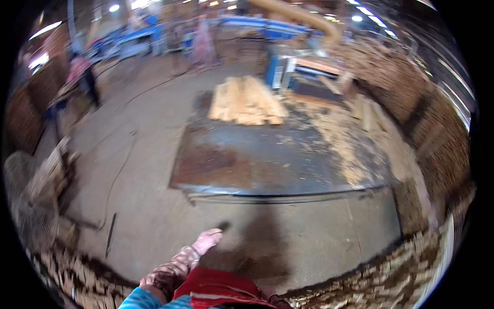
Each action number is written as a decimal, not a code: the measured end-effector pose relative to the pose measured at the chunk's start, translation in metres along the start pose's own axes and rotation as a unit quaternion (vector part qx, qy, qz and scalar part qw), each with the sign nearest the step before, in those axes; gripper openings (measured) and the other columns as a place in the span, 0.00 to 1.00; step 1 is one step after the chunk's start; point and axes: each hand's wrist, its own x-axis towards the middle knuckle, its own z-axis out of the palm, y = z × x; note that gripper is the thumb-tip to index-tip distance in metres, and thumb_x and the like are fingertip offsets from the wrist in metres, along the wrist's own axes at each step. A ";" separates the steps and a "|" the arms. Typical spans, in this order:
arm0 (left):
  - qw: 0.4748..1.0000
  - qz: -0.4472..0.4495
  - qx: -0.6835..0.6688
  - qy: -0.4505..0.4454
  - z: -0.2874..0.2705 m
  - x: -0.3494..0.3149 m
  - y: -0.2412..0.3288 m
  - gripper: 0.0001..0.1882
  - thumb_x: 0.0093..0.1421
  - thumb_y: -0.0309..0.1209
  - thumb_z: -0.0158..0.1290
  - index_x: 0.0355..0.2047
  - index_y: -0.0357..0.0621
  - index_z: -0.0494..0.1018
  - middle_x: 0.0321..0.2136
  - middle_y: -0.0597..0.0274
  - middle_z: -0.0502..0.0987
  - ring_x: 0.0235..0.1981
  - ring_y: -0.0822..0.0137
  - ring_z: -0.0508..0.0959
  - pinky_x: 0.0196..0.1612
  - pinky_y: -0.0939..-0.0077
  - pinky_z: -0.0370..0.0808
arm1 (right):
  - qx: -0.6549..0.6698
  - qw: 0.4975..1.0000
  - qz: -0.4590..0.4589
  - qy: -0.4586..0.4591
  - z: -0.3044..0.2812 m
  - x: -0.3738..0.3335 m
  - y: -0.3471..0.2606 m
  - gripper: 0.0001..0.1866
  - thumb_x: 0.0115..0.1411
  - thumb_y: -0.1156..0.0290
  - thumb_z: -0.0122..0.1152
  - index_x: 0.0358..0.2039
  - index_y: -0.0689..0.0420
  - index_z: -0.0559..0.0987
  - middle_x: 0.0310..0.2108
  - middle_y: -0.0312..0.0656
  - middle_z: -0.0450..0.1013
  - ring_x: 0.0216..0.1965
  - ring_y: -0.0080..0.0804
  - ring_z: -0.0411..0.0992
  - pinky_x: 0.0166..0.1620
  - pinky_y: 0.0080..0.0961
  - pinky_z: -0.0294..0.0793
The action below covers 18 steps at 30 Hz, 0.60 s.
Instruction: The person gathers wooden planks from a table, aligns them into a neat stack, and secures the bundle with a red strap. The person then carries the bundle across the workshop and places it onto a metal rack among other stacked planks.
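My left hand (208,240), in a pale pinkish glove, reaches forward over the bare concrete floor, short of the near edge of a large dark metal table (267,165). A brown patterned sleeve covers that forearm. The fingers are blurred, and I cannot make out whether they hold anything. Just beyond the fingertips is a small dark patch (224,225), too smeared to name. My right hand is out of sight; only a bit of dark sleeve shows beside my red apron (221,286). On the table's far left part lies a stack of light wooden boards (247,101).
Wood shavings (342,149) litter the table's right side. Behind it stands a blue and white machine (280,69) under a tan duct (303,15). Piled wood (427,103) lines the right, with stacked pieces (360,288) along the near edge. A person (85,77) stands far left; a cable (121,170) crosses the floor.
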 end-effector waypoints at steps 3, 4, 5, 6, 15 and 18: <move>0.984 0.053 0.168 -0.028 -0.019 -0.040 -0.028 0.29 0.62 0.49 0.52 0.55 0.39 0.70 0.56 0.53 0.71 0.60 0.62 0.67 0.64 0.70 0.60 | -0.070 0.996 -0.027 -0.038 -0.041 0.038 -0.018 0.08 0.55 0.63 0.53 0.30 0.53 0.75 0.28 0.43 0.74 0.34 0.37 0.75 0.33 0.38 0.72; 0.962 0.045 0.269 -0.001 -0.032 -0.050 -0.039 0.30 0.61 0.51 0.51 0.55 0.42 0.70 0.57 0.52 0.70 0.61 0.58 0.67 0.63 0.69 0.62 | -0.083 0.995 -0.033 -0.040 -0.055 0.053 -0.024 0.07 0.54 0.64 0.53 0.29 0.53 0.75 0.27 0.42 0.74 0.33 0.36 0.75 0.31 0.38 0.72; 0.954 0.013 0.299 0.031 -0.046 -0.062 -0.047 0.29 0.60 0.52 0.51 0.55 0.45 0.70 0.57 0.53 0.70 0.61 0.57 0.66 0.62 0.71 0.62 | -0.094 0.994 -0.038 -0.038 -0.066 0.067 -0.031 0.06 0.54 0.64 0.54 0.28 0.52 0.75 0.25 0.41 0.73 0.31 0.35 0.74 0.30 0.38 0.71; 0.929 0.059 0.359 0.070 -0.090 -0.070 -0.131 0.29 0.59 0.51 0.52 0.55 0.47 0.71 0.55 0.56 0.72 0.57 0.59 0.70 0.59 0.73 0.66 | -0.122 0.988 -0.075 -0.059 -0.077 0.089 -0.059 0.05 0.53 0.65 0.55 0.27 0.52 0.74 0.24 0.40 0.73 0.30 0.34 0.74 0.29 0.38 0.71; 0.870 -0.319 0.324 0.193 -0.275 -0.188 -0.236 0.11 0.59 0.32 0.47 0.40 0.48 0.75 0.37 0.51 0.79 0.41 0.52 0.79 0.43 0.60 0.76 | 0.234 0.952 -0.013 -0.198 -0.072 0.239 -0.353 0.07 0.55 0.65 0.57 0.26 0.54 0.74 0.24 0.43 0.74 0.26 0.38 0.74 0.31 0.34 0.72; 0.897 -0.310 0.194 0.250 -0.322 -0.179 -0.241 0.09 0.59 0.33 0.48 0.37 0.46 0.74 0.34 0.54 0.78 0.38 0.54 0.79 0.40 0.62 0.76 | -0.031 0.953 -0.283 -0.105 -0.034 0.242 -0.495 0.10 0.61 0.63 0.54 0.30 0.56 0.77 0.25 0.34 0.72 0.26 0.26 0.72 0.27 0.25 0.70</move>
